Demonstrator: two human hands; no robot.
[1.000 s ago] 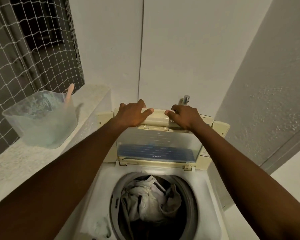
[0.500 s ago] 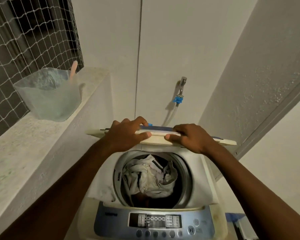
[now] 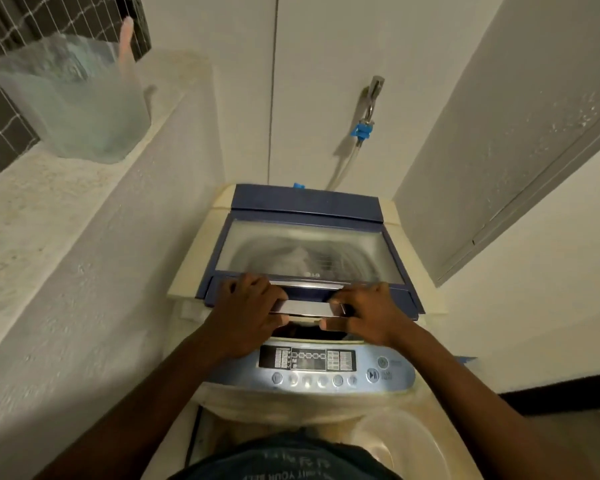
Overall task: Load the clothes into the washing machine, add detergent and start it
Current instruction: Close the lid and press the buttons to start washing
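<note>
At the near edge of the washing machine lid [image 3: 309,251], the left hand [image 3: 246,317] and right hand [image 3: 371,315] curled around its silver handle [image 3: 307,306], fingers over, thumbs under. A dark gap showed below. Nearer sat the blue control panel [image 3: 388,372]. On the ledge [image 3: 49,209] far left stood a translucent detergent tub [image 3: 73,105].

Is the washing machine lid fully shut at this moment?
Not quite. The lid lies nearly flat, but both hands grip its front edge and a dark gap shows between it and the control panel.
</note>
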